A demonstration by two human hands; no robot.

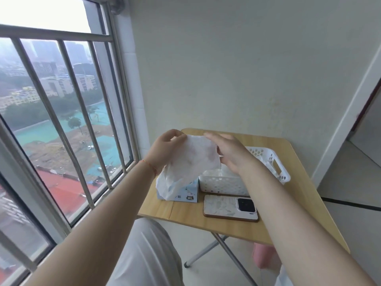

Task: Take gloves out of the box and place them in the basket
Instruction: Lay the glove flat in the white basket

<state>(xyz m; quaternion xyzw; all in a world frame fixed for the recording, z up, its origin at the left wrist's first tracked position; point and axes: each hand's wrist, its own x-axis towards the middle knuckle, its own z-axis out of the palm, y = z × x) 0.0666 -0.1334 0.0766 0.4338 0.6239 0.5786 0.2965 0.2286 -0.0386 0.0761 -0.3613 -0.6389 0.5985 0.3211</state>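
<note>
Head view: a thin translucent glove point(195, 159) is held up above the glove box point(190, 191), its lower end trailing down to the box top. The left hand point(165, 150) pinches its upper left edge; the right hand point(228, 152) holds the right edge, though its grip is partly hidden. The white perforated basket point(274, 164), just right of the box, already holds pale material, seemingly gloves. A phone point(228, 207) lies near on the surface point(185, 211). Judged mid-task: this glove is not yet in the basket.
</note>
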